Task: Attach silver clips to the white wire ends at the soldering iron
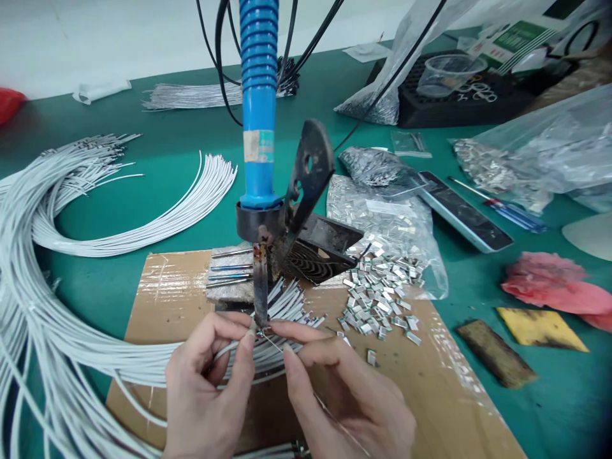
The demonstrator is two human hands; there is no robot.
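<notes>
A blue-handled soldering iron (259,83) stands tip down in a dark metal bracket (310,172). Its dark tip (261,287) reaches down between my fingertips. My left hand (208,389) pinches the end of a white cable (220,352) just left of the tip; whatever small part sits at that end is mostly hidden. Between the thumb and forefinger of my right hand (354,395) runs a thin solder wire (337,421), its end at the tip. Behind my fingers, a bundle of white cables (138,363) lies across the cardboard (406,395).
Small metal pieces (377,293) lie scattered on the right, by a plastic bag (396,223) of more pieces. Further right are a phone (466,213), a screwdriver (502,207), a yellow sponge (540,328) and a dark sponge (497,354). Cable coils (29,255) fill the left.
</notes>
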